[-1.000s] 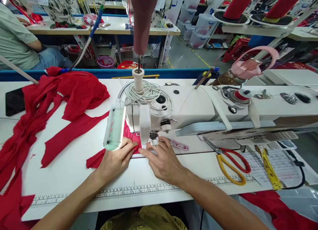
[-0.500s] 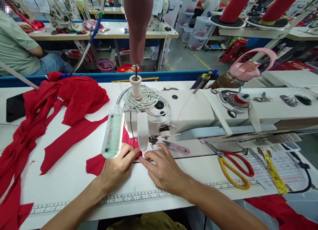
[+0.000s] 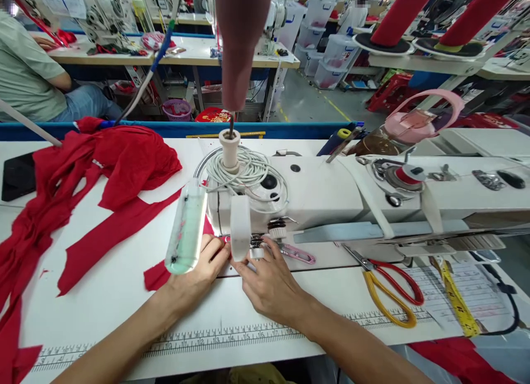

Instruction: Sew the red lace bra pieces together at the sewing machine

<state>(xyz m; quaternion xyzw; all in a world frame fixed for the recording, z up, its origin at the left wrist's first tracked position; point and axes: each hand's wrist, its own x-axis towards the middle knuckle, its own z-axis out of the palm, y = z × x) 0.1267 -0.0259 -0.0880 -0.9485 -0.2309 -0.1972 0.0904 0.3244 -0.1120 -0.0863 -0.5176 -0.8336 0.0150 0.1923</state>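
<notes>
My left hand (image 3: 205, 265) lies beside the needle area of a white sewing machine (image 3: 318, 190), its fingers curled together over a piece of red fabric (image 3: 156, 275). That fabric sticks out to the left of the hand and shows behind its fingers. On the other side of the needle area is my right hand (image 3: 269, 282), with thumb and index finger close together at the fabric's edge and another finger raised by the tension dial. The machine head and the light panel (image 3: 186, 229) hide the needle and part of the fingertips.
Red fabric (image 3: 136, 163) is heaped on the left by a dark phone (image 3: 19, 177). Pink-handled snips (image 3: 298, 253) lie behind my right hand; scissors (image 3: 389, 290) and a yellow tape measure (image 3: 457, 301) are to the right. A person (image 3: 33, 69) sits across.
The view has shifted slightly. Less red fabric shows between my hands, and the left fingers sit closer to the machine head. Both hands stay by the needle area.
</notes>
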